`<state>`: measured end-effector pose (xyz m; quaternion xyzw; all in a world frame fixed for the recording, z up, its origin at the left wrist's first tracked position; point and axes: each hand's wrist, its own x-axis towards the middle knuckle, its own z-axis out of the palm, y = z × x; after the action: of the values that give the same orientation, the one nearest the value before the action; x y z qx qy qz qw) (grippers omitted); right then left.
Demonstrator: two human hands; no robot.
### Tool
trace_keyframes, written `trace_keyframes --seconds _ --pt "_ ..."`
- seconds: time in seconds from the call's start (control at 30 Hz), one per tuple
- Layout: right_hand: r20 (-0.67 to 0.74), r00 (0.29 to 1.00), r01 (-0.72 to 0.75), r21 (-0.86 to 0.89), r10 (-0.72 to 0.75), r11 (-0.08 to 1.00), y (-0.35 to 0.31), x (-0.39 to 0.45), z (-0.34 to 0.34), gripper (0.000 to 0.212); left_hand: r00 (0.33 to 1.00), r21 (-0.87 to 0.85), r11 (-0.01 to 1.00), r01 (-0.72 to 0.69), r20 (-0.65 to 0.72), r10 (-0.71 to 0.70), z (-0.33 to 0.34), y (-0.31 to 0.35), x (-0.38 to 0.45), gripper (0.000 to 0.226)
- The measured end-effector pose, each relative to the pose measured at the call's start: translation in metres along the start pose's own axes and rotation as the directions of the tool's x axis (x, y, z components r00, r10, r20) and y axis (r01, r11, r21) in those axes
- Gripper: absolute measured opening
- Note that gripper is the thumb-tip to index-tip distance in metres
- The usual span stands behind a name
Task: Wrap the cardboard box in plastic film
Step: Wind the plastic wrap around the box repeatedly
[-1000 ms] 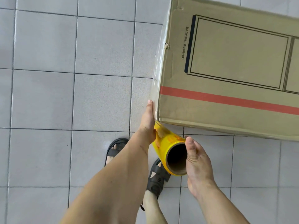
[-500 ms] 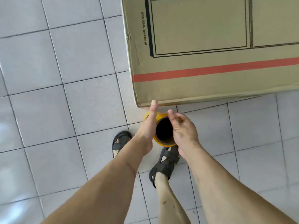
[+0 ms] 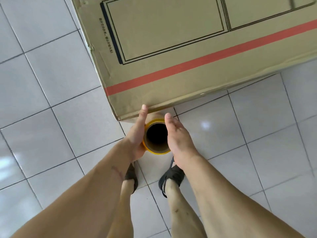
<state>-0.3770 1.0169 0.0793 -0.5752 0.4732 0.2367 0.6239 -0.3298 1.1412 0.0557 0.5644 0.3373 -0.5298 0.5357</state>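
A: What's underfoot?

B: A floor [image 3: 51, 134] of pale grey square tiles with dark grout lines, glossy enough to throw back soft patches of light at the far left and just right of the hands. It fills the whole left side and runs on past the lower right.

A: And the open room around the work?

B: On the left the tiles lie bare up to the cardboard box [image 3: 171, 48], whose near corner points down toward the left hand [image 3: 137, 136]. Its left edge climbs away to the top of the view; its near bottom edge runs up and to the right. Right of the hands there is bare tile along that edge. Two feet in dark sandals [image 3: 171, 176] stand just below the hands, close to the box.

A: How does the box look?

B: Large, brown, standing on the floor, with a red stripe across its near side, black outlined rectangles above that, and a line of small print by a thick black bar. A faint sheen shows low along the near edge; I cannot tell whether that is film.

A: The roll and the grip?

B: The film roll [image 3: 157, 137], yellow with a brown cardboard core, is seen end-on, right at the box's near corner. The left hand presses its side with straight fingers, fingertip touching the box's bottom edge. The right hand [image 3: 178, 140] presses the other side, fingers straight too, so the roll sits clamped between two flat palms
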Motion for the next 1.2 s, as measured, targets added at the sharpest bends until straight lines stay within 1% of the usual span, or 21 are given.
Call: trace_keyframes --seconds 0.07,0.13,0.2,0.27,0.3,0.33,0.37,0.43,0.53,0.6,0.67,0.7,0.73,0.8,0.87,0.9,0.97,1.03,1.1,1.13,1.2 --pt "-0.018 0.999 0.043 -0.101 -0.045 0.994 -0.004 0.005 -0.005 0.028 0.998 -0.073 0.997 0.033 0.046 -0.030 0.006 -0.004 -0.002 0.112" --pt "-0.032 0.996 0.076 -0.132 -0.081 0.988 -0.007 0.009 -0.013 0.021 0.998 -0.089 0.995 0.037 0.053 -0.032 0.017 -0.003 -0.006 0.116" --pt "-0.013 0.996 0.083 -0.085 -0.084 0.993 -0.007 0.012 -0.019 0.025 0.999 -0.032 0.999 0.013 -0.029 -0.014 0.022 -0.003 -0.002 0.131" --pt "0.028 0.999 0.019 0.015 -0.020 1.000 -0.007 0.012 -0.024 0.028 0.991 0.062 0.998 -0.004 -0.134 0.012 0.023 -0.002 0.010 0.153" --pt "0.054 0.998 -0.018 0.042 0.015 0.999 -0.005 0.012 -0.027 0.024 0.988 0.110 0.994 0.001 -0.152 0.016 0.024 0.002 0.013 0.155" --pt "0.067 0.997 -0.037 0.042 0.034 0.998 -0.006 0.011 -0.028 0.023 0.991 0.114 0.993 0.010 -0.133 0.006 0.026 0.007 0.013 0.151" --pt "0.070 0.997 -0.038 0.017 0.036 0.999 -0.006 0.011 -0.029 0.026 0.995 0.085 0.996 0.022 -0.095 -0.013 0.030 0.013 0.009 0.139" --pt "0.040 0.999 -0.008 -0.053 0.010 0.999 -0.009 0.010 -0.033 0.041 0.999 0.050 0.998 0.041 -0.036 -0.039 0.037 0.017 0.002 0.120" --pt "-0.010 1.000 0.028 -0.152 -0.030 0.988 -0.018 0.015 -0.039 0.051 0.997 -0.095 0.992 0.081 0.002 -0.081 0.042 0.008 0.007 0.122" --pt "0.007 1.000 0.028 -0.162 -0.027 0.986 -0.019 0.017 -0.043 0.060 0.996 -0.078 0.994 0.079 -0.037 -0.083 0.049 0.007 0.007 0.130" --pt "0.020 1.000 -0.019 -0.066 0.020 0.998 -0.018 0.015 -0.046 0.057 0.985 0.016 0.998 0.059 -0.160 -0.055 0.054 0.006 0.009 0.131" --pt "0.037 0.998 -0.052 -0.003 0.053 0.999 -0.018 0.013 -0.048 0.055 0.975 0.052 0.998 0.033 -0.220 -0.021 0.057 0.007 0.009 0.123" --pt "0.049 0.996 -0.082 0.042 0.080 0.996 -0.017 0.011 -0.049 0.055 0.973 0.065 0.998 0.024 -0.230 -0.009 0.059 0.009 0.009 0.115" --pt "0.042 0.995 -0.092 0.015 0.091 0.996 -0.016 0.012 -0.050 0.054 0.991 -0.004 0.999 0.041 -0.127 -0.041 0.062 0.014 0.005 0.107" --pt "0.011 1.000 -0.027 -0.074 0.028 0.997 -0.019 0.015 -0.052 0.045 0.997 -0.067 0.996 0.063 -0.047 -0.067 0.063 0.012 0.005 0.113" --pt "-0.011 1.000 0.002 -0.109 -0.003 0.994 -0.022 0.018 -0.053 0.041 0.997 -0.085 0.994 0.071 -0.024 -0.073 0.065 0.012 0.003 0.116" --pt "-0.068 0.997 0.024 -0.122 -0.033 0.992 -0.026 0.023 -0.057 0.044 0.996 -0.072 0.994 0.078 -0.035 -0.081 0.070 0.011 0.004 0.119" --pt "-0.106 0.994 -0.022 -0.041 0.017 0.999 -0.025 0.022 -0.061 0.049 0.992 0.046 0.995 0.086 -0.100 -0.081 0.076 0.016 0.004 0.114" --pt "-0.071 0.992 -0.096 0.058 0.100 0.994 -0.023 0.018 -0.063 0.051 0.983 0.120 0.991 0.063 -0.180 -0.041 0.079 0.022 0.008 0.112" --pt "-0.041 0.991 -0.121 0.096 0.125 0.988 -0.021 0.016 -0.063 0.052 0.985 0.127 0.990 0.058 -0.169 -0.036 0.078 0.024 0.012 0.113" --pt "-0.022 0.991 -0.126 0.129 0.130 0.984 -0.019 0.015 -0.065 0.046 0.995 0.064 0.996 0.063 -0.083 -0.058 0.079 0.028 0.011 0.109"
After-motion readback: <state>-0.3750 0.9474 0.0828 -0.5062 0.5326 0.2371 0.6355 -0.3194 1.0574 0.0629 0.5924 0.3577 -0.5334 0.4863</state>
